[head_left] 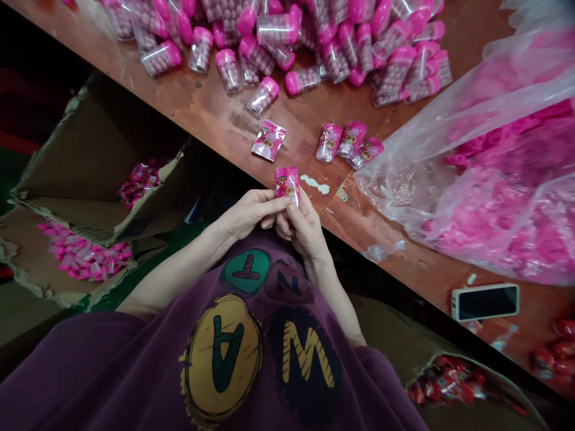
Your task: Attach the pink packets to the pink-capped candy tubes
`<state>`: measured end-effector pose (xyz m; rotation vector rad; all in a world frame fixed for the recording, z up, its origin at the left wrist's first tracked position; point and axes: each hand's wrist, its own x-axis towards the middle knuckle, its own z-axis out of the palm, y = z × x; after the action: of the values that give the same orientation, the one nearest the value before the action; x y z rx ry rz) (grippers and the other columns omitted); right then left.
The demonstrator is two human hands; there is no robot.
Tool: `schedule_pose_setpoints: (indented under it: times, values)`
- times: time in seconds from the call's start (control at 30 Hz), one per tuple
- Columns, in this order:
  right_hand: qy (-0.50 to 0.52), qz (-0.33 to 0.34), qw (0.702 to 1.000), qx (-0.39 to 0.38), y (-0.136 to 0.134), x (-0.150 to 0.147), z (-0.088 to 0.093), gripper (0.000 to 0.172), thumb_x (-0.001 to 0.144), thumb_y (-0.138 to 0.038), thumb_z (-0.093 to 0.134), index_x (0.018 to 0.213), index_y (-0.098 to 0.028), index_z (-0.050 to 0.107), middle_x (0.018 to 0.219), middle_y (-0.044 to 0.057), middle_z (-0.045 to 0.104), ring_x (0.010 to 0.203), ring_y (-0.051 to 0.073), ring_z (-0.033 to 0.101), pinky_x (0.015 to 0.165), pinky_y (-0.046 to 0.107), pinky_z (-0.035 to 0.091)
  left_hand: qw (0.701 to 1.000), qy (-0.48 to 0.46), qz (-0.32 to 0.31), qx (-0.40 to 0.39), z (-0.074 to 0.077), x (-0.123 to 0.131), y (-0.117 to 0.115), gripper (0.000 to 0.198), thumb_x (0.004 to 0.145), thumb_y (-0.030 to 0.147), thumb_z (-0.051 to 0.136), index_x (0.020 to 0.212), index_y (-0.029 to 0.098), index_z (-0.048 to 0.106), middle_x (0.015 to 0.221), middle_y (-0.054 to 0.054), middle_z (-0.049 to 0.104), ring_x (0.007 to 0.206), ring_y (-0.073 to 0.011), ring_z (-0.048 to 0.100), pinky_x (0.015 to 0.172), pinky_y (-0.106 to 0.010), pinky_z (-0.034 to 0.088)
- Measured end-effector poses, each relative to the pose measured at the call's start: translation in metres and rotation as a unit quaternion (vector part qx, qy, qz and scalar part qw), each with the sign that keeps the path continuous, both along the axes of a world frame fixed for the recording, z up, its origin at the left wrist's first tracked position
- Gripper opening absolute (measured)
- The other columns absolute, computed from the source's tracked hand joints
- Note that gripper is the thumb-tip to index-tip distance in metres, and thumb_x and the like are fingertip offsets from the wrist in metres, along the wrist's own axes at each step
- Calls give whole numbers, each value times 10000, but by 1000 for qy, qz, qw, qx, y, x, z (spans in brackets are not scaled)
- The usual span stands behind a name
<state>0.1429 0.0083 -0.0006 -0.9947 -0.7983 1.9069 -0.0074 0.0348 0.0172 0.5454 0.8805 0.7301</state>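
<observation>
In front of my body, at the table's edge, a small pink printed packet [286, 182] is held between both hands. My left hand [254, 209] is closed on its lower left side with the thumb laid across the front. My right hand [303, 221] pinches its lower right corner, fingers curled behind. Whether a bottle is inside the packet, I cannot tell. Just beyond lies a flat pink printed packet [268, 140]. To its right, several clear bottles in pink printed sleeves [329, 142] lie close together.
Pink-capped bottles of small balls [227, 70] are heaped along the far side of the wooden table [215, 129]. A plastic bag [507, 197] of pink pieces and a phone [486, 301] lie at right. Cardboard boxes [85, 155] of pink items stand below left.
</observation>
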Motion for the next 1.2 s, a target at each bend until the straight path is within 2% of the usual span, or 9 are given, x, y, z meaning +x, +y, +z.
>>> schedule_pose_setpoints:
  times: [0.13,0.2,0.3,0.53,0.7,0.87,1.0,1.1,1.2]
  values:
    - [-24,-9,1000,11,0,0,-5,838,939,-632,685,1615,-321,300,616,-116,483,435,92,315,406,230,255,1000,13,13,7,-7,0,0,392,841,470,852,747,108,734,596,-67,679,424,-41,466,428,-185,284]
    - [-38,-11,999,28,0,1,-6,852,941,-604,697,1633,-356,266,668,-103,524,457,98,357,429,242,306,999,13,38,4,-7,0,0,394,841,458,854,715,113,710,588,-58,664,422,-38,464,425,-186,275]
    - [-61,3,997,46,-2,4,-9,819,939,-587,708,1624,-387,305,744,-74,570,502,109,433,477,269,396,998,13,54,2,-5,1,1,409,834,453,863,684,119,680,574,-34,632,408,-27,435,419,-190,263]
    - [-101,-7,992,70,0,1,-21,759,928,-632,710,1572,-355,418,685,-71,570,489,121,501,460,277,439,999,33,37,0,-9,0,-4,439,816,481,874,682,119,666,524,-30,614,387,-44,489,402,-183,279]
    - [-76,15,994,75,1,3,-27,700,948,-581,715,1536,-297,464,674,-77,625,513,111,574,472,251,452,999,34,-3,-12,-12,-3,-2,410,896,442,795,693,112,659,560,-90,690,404,-61,539,405,-168,295]
    - [-74,2,995,69,0,2,-32,628,969,-523,709,1510,-286,495,637,-85,639,479,97,570,441,222,422,998,41,-27,-33,-13,-4,2,402,951,377,732,665,109,645,530,-73,672,384,-50,518,399,-167,285]
    - [-98,-44,993,56,-6,2,-29,605,973,-522,702,1492,-280,505,617,-81,657,464,106,578,414,211,423,998,33,-56,-27,-10,2,7,403,993,358,675,677,108,646,518,-63,662,366,-45,496,401,-167,290]
    - [-121,-111,986,39,-6,7,-20,552,984,-516,691,1447,-269,516,583,-94,645,414,92,524,409,202,434,995,36,-94,-22,-2,17,18,377,1025,336,621,703,140,602,468,-20,618,333,-54,474,381,-172,273]
    - [-134,-179,973,49,5,14,-10,439,980,-553,679,1280,-247,585,516,-107,586,367,83,464,381,190,395,992,42,-117,20,5,40,34,398,1050,366,572,702,173,547,446,12,585,321,-60,454,378,-177,299]
